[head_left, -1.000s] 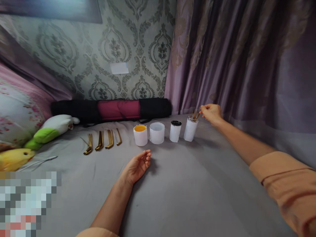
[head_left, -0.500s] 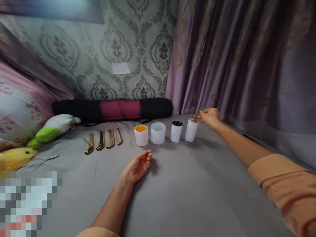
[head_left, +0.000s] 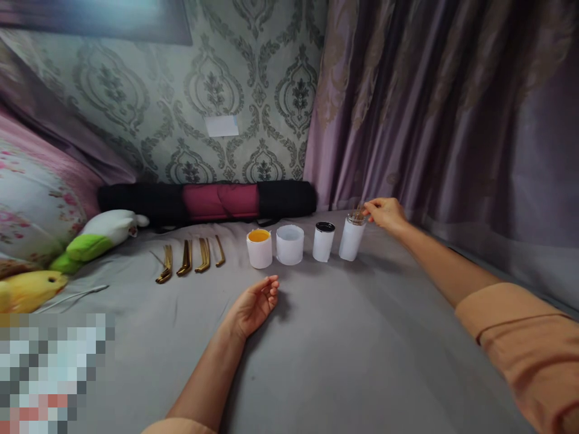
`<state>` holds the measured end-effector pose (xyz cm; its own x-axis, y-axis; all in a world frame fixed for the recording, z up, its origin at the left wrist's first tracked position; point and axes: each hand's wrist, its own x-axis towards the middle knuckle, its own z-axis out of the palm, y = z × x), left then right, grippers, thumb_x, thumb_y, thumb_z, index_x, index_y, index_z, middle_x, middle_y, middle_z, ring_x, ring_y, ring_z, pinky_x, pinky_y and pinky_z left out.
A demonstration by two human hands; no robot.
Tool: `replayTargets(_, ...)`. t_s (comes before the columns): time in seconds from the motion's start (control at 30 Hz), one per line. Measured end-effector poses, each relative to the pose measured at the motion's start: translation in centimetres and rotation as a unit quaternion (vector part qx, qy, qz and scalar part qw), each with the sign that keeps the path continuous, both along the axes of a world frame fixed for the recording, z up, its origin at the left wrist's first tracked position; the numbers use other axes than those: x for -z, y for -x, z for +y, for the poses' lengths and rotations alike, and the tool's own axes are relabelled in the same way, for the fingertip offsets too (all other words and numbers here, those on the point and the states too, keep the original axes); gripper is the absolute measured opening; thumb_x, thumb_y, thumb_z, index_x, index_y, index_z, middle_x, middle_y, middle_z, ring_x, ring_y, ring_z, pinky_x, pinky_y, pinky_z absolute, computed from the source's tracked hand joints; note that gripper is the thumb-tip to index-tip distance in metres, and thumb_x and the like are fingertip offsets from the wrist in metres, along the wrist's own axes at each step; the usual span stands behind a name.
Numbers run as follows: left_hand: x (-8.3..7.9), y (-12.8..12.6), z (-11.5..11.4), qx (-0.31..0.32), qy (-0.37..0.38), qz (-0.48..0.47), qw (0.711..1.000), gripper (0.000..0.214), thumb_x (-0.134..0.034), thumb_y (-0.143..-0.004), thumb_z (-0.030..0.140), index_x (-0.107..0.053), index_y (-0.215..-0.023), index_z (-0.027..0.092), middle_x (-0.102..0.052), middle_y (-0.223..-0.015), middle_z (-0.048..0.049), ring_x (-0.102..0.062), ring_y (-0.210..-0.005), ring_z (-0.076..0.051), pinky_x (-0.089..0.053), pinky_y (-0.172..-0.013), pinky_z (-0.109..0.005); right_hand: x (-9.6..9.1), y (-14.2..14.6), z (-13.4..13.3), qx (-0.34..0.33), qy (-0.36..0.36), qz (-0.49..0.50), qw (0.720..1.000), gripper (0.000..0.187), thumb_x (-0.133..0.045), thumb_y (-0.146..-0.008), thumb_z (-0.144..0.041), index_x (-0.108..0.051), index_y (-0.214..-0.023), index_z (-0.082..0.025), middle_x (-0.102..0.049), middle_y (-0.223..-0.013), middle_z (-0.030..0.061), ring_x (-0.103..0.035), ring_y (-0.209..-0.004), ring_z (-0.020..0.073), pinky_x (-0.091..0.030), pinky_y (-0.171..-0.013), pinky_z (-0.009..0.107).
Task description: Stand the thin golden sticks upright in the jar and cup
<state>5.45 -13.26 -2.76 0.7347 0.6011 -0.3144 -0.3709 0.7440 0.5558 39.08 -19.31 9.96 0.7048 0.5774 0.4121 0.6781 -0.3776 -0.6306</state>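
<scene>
My right hand [head_left: 384,212] pinches at thin brown sticks [head_left: 357,211] that poke out of the mouth of a tall white-wrapped jar [head_left: 352,240]; how many it grips is hidden. My left hand [head_left: 257,306] lies on the grey sheet, palm turned inward, fingers loosely curled with nothing in them. Left of the jar stand a white cup with a black inside [head_left: 323,244], a wide translucent white tub [head_left: 290,248] and a white cup with an orange-yellow inside [head_left: 259,252]. Gold-brown bundles of thin bent sticks [head_left: 203,256] lie in a row farther left.
Behind the containers lies a black and maroon roll [head_left: 221,201] against the patterned wall. Plush toys [head_left: 99,235] and a white cable [head_left: 85,292] are at left, beside a floral pillow [head_left: 31,193]. A purple curtain [head_left: 434,108] hangs at right.
The brown sticks in the jar's mouth stand lower and lean more than before. My right hand stays at the jar's rim; my left hand has not moved.
</scene>
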Motion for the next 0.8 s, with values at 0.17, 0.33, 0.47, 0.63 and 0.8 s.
replayTargets(0.17,-0.3,-0.1,-0.2,-0.003,0.002,0.005,1.0,0.011,-0.047,-0.079,0.009,-0.054,-0.088,0.008,-0.055,-0.069,-0.0034,-0.05,-0.053,-0.005,-0.042,-0.046,-0.015,0.5,-0.6,0.0,-0.009,0.002,-0.002,1.0,0.023,-0.049,-0.076,-0.027,-0.067,-0.07,-0.014,-0.064,-0.059,0.0028,-0.048,-0.038,0.0061,-0.034,-0.04,0.018)
replayTargets(0.33,-0.3,0.0,-0.2,-0.005,0.001,0.006,1.0,0.011,-0.046,-0.08,0.009,-0.054,-0.088,0.008,-0.055,-0.069,-0.0036,-0.05,-0.053,-0.005,-0.042,-0.046,-0.015,0.5,-0.6,-0.1,0.0,0.004,-0.009,1.0,0.024,-0.05,-0.075,-0.03,-0.067,-0.072,-0.014,-0.061,-0.052,0.002,-0.049,-0.039,0.008,-0.034,-0.04,0.019)
replayTargets(0.47,-0.1,0.0,0.0,-0.002,0.003,0.002,1.0,0.011,-0.048,-0.079,0.009,-0.054,-0.088,0.008,-0.055,-0.069,-0.0034,-0.05,-0.053,-0.006,-0.041,-0.046,-0.015,0.4,-0.7,-0.1,0.01,0.007,-0.014,1.0,0.026,-0.049,-0.076,-0.031,-0.067,-0.071,-0.014,-0.061,-0.052,0.0024,-0.05,-0.039,0.0084,-0.034,-0.041,0.02)
replayTargets(0.63,-0.1,-0.1,0.0,-0.003,0.003,0.004,1.0,0.011,-0.048,-0.079,0.009,-0.054,-0.088,0.008,-0.054,-0.068,-0.003,-0.05,-0.053,-0.006,-0.041,-0.046,-0.015,0.8,-1.6,0.0,0.007,-0.005,-0.007,1.0,0.027,-0.048,-0.077,-0.032,-0.067,-0.072,-0.014,-0.062,-0.054,0.0033,-0.049,-0.038,0.008,-0.034,-0.04,0.019)
replayTargets(0.8,-0.1,-0.1,0.0,-0.004,0.001,0.006,1.0,0.011,-0.047,-0.079,0.009,-0.054,-0.088,0.008,-0.055,-0.068,-0.0032,-0.05,-0.053,-0.005,-0.041,-0.045,-0.015,1.4,-2.5,0.2,0.008,-0.026,0.02,0.999,0.024,-0.048,-0.077,-0.031,-0.067,-0.078,-0.015,-0.066,-0.068,0.0043,-0.05,-0.038,0.0068,-0.035,-0.039,0.019)
